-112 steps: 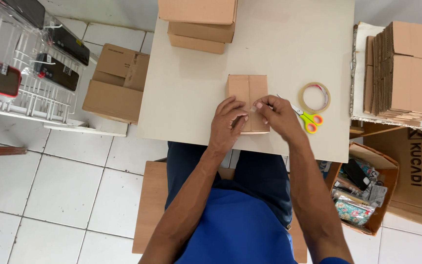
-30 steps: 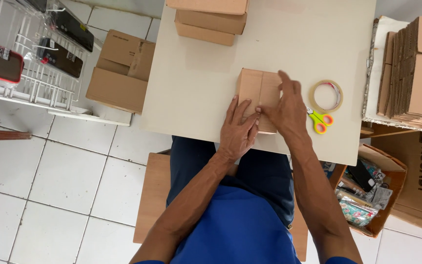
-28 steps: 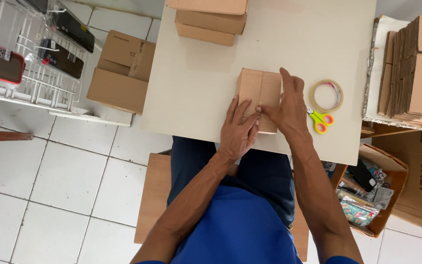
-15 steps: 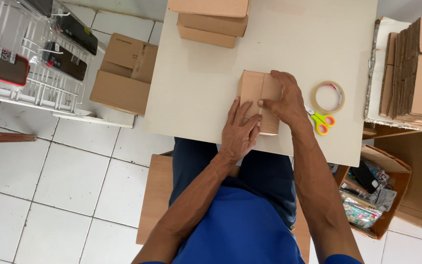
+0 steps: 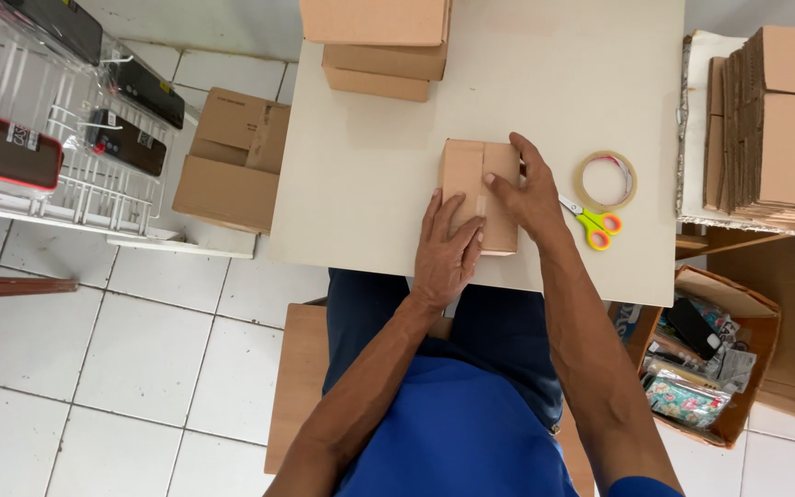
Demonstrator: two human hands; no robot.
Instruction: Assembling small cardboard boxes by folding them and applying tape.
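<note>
A small cardboard box (image 5: pixel 480 193) is seen lying on the pale table (image 5: pixel 370 175), in the middle of the frame; it is pressed flat by the left hand (image 5: pixel 446 253) at its lower left, fingers stretched, nothing gripped; the right hand (image 5: pixel 531 193) is laid open on its right side, thumb on the top. Just right of it, scissors (image 5: pixel 591 224) and a tape roll (image 5: pixel 605 179) are placed; stacked boxes (image 5: pixel 384 41) are found at the upper edge.

Bright, even daylight; soft shadows under the hands at 6 o'clock, sharp focus, mild wide-angle stretch at edges.
</note>
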